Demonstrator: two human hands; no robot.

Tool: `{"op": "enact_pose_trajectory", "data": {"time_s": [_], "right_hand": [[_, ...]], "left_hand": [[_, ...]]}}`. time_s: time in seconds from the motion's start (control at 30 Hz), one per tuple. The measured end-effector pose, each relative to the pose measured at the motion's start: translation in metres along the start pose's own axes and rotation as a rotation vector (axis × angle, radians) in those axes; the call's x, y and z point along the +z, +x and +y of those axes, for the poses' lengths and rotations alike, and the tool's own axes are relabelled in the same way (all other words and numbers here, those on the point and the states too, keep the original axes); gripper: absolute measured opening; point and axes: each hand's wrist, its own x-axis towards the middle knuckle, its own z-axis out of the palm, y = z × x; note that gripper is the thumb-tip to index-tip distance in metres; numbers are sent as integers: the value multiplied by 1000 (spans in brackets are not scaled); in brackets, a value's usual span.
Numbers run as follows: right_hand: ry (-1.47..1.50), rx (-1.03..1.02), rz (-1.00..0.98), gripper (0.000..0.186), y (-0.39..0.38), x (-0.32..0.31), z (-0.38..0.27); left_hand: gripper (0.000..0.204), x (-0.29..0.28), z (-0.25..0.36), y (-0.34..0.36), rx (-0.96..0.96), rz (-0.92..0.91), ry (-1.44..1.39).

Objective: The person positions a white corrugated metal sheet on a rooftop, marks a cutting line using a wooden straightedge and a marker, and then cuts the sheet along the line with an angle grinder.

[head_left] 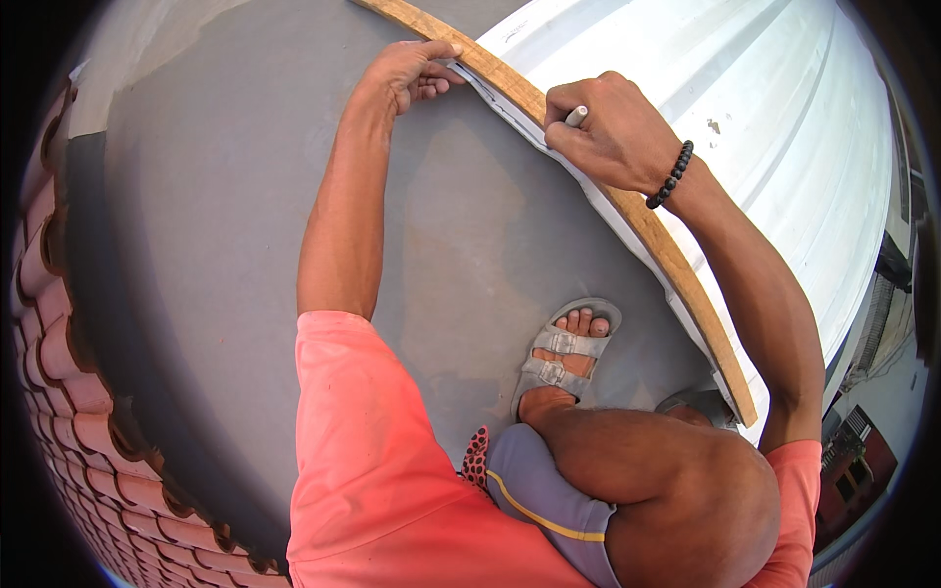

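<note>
A long wooden strip point(652, 230) lies along the edge of a white ribbed roofing sheet point(745, 108). My left hand point(412, 73) pinches the strip and the sheet's edge near the far end, thumb on top and fingers underneath. Closed in a fist, my right hand point(613, 132) rests at the strip's middle. The pale end of a marker point(576, 116) pokes out of that fist; its tip is hidden beneath the hand. A black bead bracelet point(670, 176) circles my right wrist.
Grey smooth floor point(225, 216) stretches below and left of the sheet. Red roof tiles point(88, 441) run along the left side beyond a dark border. My sandalled foot point(569, 353) stands close to the strip. Lower down at the right, a building point(858, 470) shows past the sheet.
</note>
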Motion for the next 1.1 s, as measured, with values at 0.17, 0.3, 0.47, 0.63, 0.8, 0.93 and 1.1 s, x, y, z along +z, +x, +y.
{"op": "enact_pose_trajectory", "data": {"time_s": [0.17,0.3,0.47,0.63,0.8,0.93,1.1], "right_hand": [[-44,47,-65,21,-4,-19,-9],[46,-76,61,15,-13,-16,-2],[75,-169,35,10,-31,-7,13],[175,-224,68,8,-58,-13,19],[188,-162,-17,6,-71,-24,18],[204,-242,90,4,-71,-22,18],[128,-330,92,3,-79,-18,29]], "left_hand": [[28,0,-1,-1,8,13,10],[28,3,3,-1,-19,17,10],[35,1,0,-1,2,16,-8],[35,1,-1,-1,17,16,-9],[34,1,1,-2,0,19,-9],[34,2,3,-3,-15,31,-5],[34,1,2,-1,-14,3,-9]]}}
